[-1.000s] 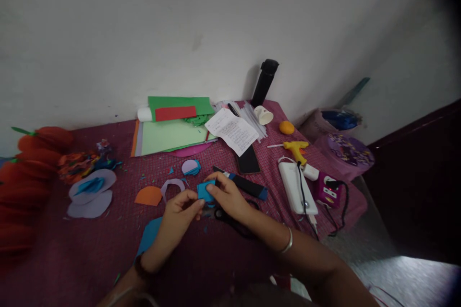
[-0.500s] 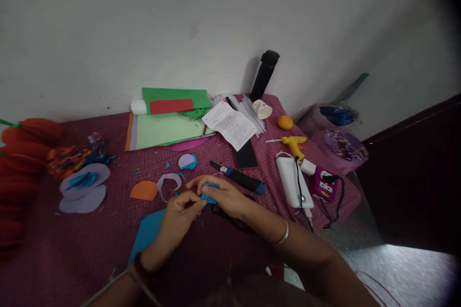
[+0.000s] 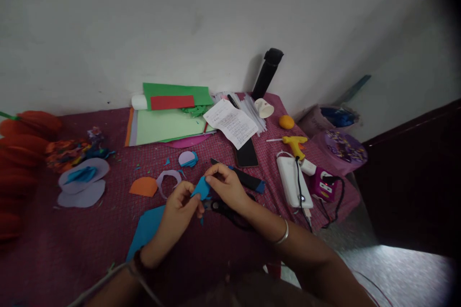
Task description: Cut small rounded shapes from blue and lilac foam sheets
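Observation:
Both my hands meet over the maroon checked cloth point(image 3: 108, 244), pinching one small folded piece of blue paper point(image 3: 200, 188). My left hand point(image 3: 182, 208) grips its lower left edge with fingers curled. My right hand point(image 3: 225, 187) pinches its upper right edge between thumb and fingers. Black scissors point(image 3: 230, 213) lie on the cloth just under my right wrist. A larger blue sheet point(image 3: 146, 230) lies under my left forearm. A black-and-blue craft knife point(image 3: 248, 181) rests just beyond my right hand.
Orange point(image 3: 143, 186) and lilac point(image 3: 168, 178) paper cut-outs lie left of my hands. Green and red sheets point(image 3: 169, 115), a written note point(image 3: 231, 122), a black phone point(image 3: 246, 156) and a black bottle point(image 3: 267, 72) stand further back. A yellow glue gun point(image 3: 295, 145), white power bank point(image 3: 291, 180) and purple charger point(image 3: 321, 186) sit right.
The blue piece went from a flat square to being covered by my fingers, and now shows as a narrower folded shape held tilted between both hands. The view shifted slightly.

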`<state>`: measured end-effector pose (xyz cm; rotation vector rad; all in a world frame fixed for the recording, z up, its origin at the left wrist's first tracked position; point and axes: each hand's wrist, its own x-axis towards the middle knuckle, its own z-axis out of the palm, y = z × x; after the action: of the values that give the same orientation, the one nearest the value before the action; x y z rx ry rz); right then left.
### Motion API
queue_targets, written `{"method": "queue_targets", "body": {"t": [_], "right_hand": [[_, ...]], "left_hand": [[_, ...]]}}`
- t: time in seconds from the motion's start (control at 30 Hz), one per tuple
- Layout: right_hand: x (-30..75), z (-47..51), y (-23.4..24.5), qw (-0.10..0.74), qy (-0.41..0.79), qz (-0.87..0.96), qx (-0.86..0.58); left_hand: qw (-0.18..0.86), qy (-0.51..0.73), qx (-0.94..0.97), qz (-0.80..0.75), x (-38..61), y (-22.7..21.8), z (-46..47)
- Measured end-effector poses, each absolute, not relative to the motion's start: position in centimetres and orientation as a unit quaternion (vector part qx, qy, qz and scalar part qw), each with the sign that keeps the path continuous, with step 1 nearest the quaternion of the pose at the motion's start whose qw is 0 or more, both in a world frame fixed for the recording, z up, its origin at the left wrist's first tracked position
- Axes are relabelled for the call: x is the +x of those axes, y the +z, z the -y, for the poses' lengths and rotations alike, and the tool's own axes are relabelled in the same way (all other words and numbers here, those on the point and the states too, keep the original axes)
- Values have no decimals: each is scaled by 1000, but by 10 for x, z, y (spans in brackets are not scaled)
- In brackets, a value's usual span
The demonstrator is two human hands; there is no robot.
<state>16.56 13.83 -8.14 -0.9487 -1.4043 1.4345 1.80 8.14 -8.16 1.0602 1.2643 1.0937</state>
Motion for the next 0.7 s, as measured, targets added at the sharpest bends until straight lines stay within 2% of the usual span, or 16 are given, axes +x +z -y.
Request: {"method": "queue_targets", "body": {"t": [0.4,0.5,0.63,0.7], "right_hand": [[165,-135,-81,459,460,649,-396],[166,-136,-82,450,503,628,-388],[170,-139,-82,391,601,612,-334],[171,-141,-81,376,601,630,-318]], "left_hand": [[494,443,483,-571,11,-82,-82],[493,435,492,-570,8,-80,-83],[518,421,493,-558,2,-79,-84],[543,426,471,-550,0,-81,-84]]}}
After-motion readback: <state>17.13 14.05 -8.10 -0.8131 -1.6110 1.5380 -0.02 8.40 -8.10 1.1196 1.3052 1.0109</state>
